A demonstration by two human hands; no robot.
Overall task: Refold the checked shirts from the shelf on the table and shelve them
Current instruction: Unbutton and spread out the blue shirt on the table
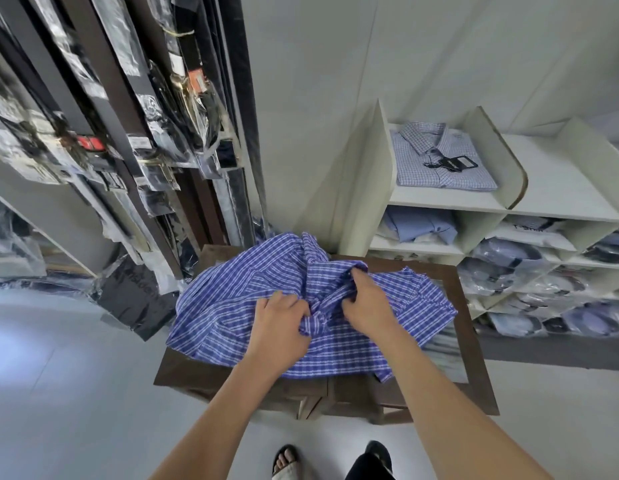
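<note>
1. Two pieces of writing show, neither fully legible: white lettering on a black plastic bag (134,292) leaning at the left of the table, and dark lettering that seems to start with "T" on a white pack (533,230) in the shelf unit.
2. One black hang tag (453,163) lies on the chest of a folded pale checked shirt (443,168); its print is too small to read.
3. That folded shirt sits collar-up in the top left compartment of the white shelf unit (439,202), to the right of the table.
4. The blue-and-white checked shirt (231,306) lies unfolded and crumpled over the dark wooden table (474,358), its left edge hanging past the tabletop.
5. The left hand (280,327) rests on the shirt's middle, fingers curled into a bunch of cloth and gripping it.
6. The right hand (366,299), just beside it, pinches a raised ridge of the same cloth between curled fingers and thumb.
7. Below the folded shirt, a plain light-blue shirt (422,225) fills the next compartment; plastic-wrapped shirts (508,258) pack the lower ones.
8. Belts in clear sleeves (183,88) hang along the dark rack on the left.
9. The person's sandalled feet (285,460) stand on the pale floor near the table.
</note>
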